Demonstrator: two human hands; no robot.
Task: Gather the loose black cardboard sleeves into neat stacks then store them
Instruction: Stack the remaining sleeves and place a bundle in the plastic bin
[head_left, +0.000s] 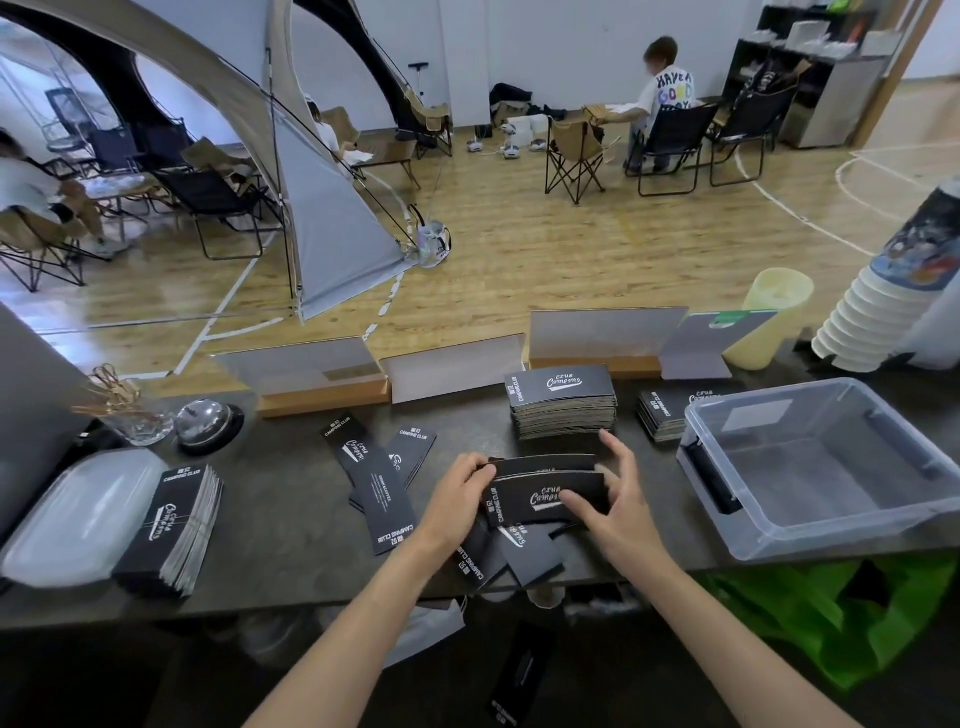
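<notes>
Fingers: my left hand (457, 493) clasps one end of a small sleeve bundle (545, 499), and my right hand (618, 501) pinches the other end, squaring its edges.
Far left: finished stack (171, 525), printed "CAMPING CLUB".
Just left: loose sleeves (374, 483), unsorted.
Beyond my fingers: tall stack (563, 402), script "Club Camping", likely where this bundle goes.
Right: clear bin (841, 535), presumably for storage.
</notes>
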